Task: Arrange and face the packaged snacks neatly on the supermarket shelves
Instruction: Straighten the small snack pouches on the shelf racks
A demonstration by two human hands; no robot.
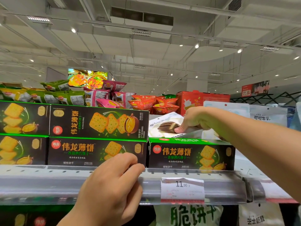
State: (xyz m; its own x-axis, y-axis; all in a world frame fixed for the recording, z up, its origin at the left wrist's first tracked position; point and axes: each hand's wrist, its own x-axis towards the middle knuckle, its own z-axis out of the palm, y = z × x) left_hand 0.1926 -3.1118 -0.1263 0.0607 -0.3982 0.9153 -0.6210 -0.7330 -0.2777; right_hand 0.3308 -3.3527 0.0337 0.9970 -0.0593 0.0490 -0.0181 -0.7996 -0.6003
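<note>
At a supermarket snack aisle, I see my right hand [193, 119] reaching up over the top shelf, thumb and curled fingers pinching a white snack packet [164, 123] printed with a chocolate sandwich biscuit. The packet lies tilted on top of the lone right-hand cracker box [191, 154], just beside the taller stack to its left.

My left hand [114, 185] sits nearer, at the shelf's front edge [48, 180]; its fingers are bent, the fingertips touching the lower face of the middle cracker box [97, 151]. Whether it truly grips anything I cannot tell.

The dark green-trimmed cracker boxes stand two high at left and centre, an upper box [99, 122] resting on the middle one, labels facing out. A price tag [182, 189] reading 11.90 hangs in the clear rail below the right-hand box.

Farther back, crisp bags [112, 95] in green, pink and orange are heaped along the top, with a red carton [203, 99] to their right. White pouches [267, 113] stand at far right.
</note>
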